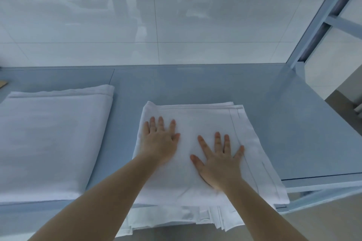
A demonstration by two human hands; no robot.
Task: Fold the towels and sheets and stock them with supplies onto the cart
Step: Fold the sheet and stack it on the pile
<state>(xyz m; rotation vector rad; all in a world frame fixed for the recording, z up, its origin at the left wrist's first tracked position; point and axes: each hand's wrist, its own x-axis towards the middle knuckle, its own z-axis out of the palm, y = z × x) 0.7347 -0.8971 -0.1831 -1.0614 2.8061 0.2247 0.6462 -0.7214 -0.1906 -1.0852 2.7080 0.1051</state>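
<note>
Two hands flat on the folded white sheet point(197, 154), pressing, not gripping: left hand point(159, 142) near the far-left corner, fingers straight and close together; right hand point(220, 162) closer in and further right, fingers spread wide, palm down. Nothing held in either. Sheet resting on the pale blue shelf point(274, 123), its near edge overhanging the front lip, with several thin layers fanning out loosely below. Just beside it to the left, apart from it, a larger folded white bundle point(51, 143) on the same shelf. Likely soft, light and limp; layers thin and prone to sliding over one another, so liable to splay if lifted by one edge. Best taken from underneath at both sides, palms supporting the stack, or pushed back flat to bring the hanging edge fully onto the shelf. Stitched hem line visible along the right side.
</note>
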